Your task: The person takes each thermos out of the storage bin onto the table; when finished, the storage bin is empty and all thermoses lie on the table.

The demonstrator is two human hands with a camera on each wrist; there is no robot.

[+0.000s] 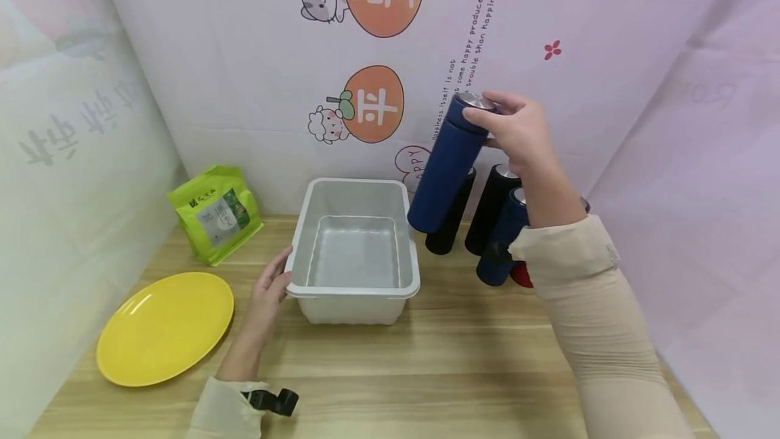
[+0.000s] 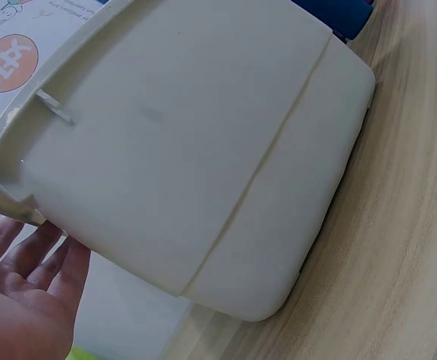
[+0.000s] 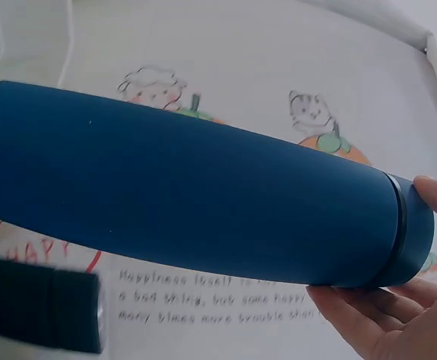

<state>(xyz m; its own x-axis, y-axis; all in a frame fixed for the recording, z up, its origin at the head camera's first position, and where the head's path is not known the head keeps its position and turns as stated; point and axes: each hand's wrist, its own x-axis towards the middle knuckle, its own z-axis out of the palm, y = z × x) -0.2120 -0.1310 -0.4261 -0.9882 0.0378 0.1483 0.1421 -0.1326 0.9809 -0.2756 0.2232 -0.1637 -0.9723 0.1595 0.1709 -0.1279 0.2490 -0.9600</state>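
Note:
Up in the air on the right, my right hand (image 1: 524,134) grips a dark blue thermos flask (image 1: 443,168) round its silver-topped lid end. The flask leans, its base lower and to the left, close to the right rim of a white plastic bin (image 1: 353,291). That bin stands on the table with nothing inside. At its left side my left hand (image 1: 268,297) holds the rim; the left wrist view shows several fingers (image 2: 64,277) under the edge, the thumb mostly hidden. In the right wrist view, fingers and thumb pinch the lid of the flask (image 3: 203,195).
Behind my right forearm stand black flasks (image 1: 492,208), another blue flask (image 1: 502,242) and a partly hidden red object (image 1: 521,275). On the left lie a yellow plate (image 1: 164,330) and a green pouch (image 1: 218,212). Printed white sheets (image 1: 256,87) wall the wooden table.

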